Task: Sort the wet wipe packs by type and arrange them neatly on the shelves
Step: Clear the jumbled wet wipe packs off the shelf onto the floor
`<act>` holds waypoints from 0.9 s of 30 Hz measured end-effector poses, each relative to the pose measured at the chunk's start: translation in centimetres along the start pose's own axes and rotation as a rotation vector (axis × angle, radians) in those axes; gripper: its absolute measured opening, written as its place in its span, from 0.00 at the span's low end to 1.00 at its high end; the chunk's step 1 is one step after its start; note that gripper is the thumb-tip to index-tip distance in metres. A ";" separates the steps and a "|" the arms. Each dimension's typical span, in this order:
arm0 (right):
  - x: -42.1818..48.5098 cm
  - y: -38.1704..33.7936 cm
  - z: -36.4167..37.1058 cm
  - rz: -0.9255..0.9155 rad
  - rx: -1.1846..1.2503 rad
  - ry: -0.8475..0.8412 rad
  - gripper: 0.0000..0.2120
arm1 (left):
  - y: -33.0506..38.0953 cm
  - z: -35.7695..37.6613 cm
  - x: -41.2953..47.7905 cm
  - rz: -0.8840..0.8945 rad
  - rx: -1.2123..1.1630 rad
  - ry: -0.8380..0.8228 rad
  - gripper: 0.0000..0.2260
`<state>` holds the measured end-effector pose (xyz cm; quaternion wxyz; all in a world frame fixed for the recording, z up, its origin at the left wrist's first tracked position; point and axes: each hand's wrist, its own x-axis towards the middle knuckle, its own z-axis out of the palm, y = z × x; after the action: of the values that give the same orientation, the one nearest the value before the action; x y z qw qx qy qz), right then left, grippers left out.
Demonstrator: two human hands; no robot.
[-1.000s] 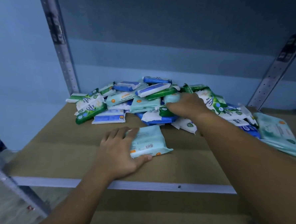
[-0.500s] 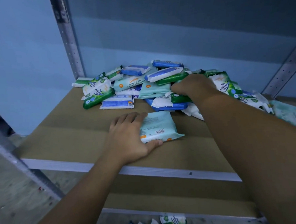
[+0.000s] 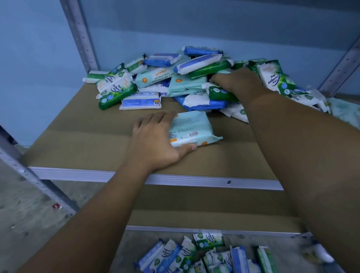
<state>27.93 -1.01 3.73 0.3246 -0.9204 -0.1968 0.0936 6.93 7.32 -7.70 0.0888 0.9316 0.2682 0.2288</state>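
A heap of wet wipe packs [image 3: 157, 80] in green, blue, white and light teal lies at the back of the brown shelf board [image 3: 86, 139]. In front of the heap, apart from it, lies one light teal pack [image 3: 193, 129] with a barcode facing up. My left hand [image 3: 153, 141] grips this pack from its left side, thumb along its near edge. My right hand [image 3: 236, 81] reaches into the middle of the heap, next to a green pack [image 3: 220, 93]. Its fingers are curled down among the packs and hidden, so what they hold cannot be seen.
Grey metal uprights stand at the back left [image 3: 76, 26] and back right [image 3: 348, 56]. A large teal pack [image 3: 353, 114] lies at the shelf's right end. A lower shelf board [image 3: 191, 208] sits beneath, and several blue and green packs [image 3: 207, 262] lie below it.
My right hand has pushed a little deeper into the heap. My left hand stays on the teal pack. The view has tipped down, showing the packs below.
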 end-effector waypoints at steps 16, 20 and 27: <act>-7.4 4.2 -8.1 0.032 0.200 0.090 0.35 | 1.4 -3.5 1.1 -0.123 0.103 -0.427 0.50; -12.0 6.1 -9.4 0.048 0.333 0.140 0.35 | 2.0 -5.6 0.5 -0.172 0.107 -0.418 0.50; -21.6 9.2 -8.8 0.036 0.640 -0.122 0.27 | 1.8 -9.3 -7.2 -0.311 -0.201 -0.284 0.38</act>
<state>13.77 -21.68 5.67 0.5833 -0.7677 -0.1600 0.2115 -2.02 2.30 -1.67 0.2520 0.8884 0.3692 0.1044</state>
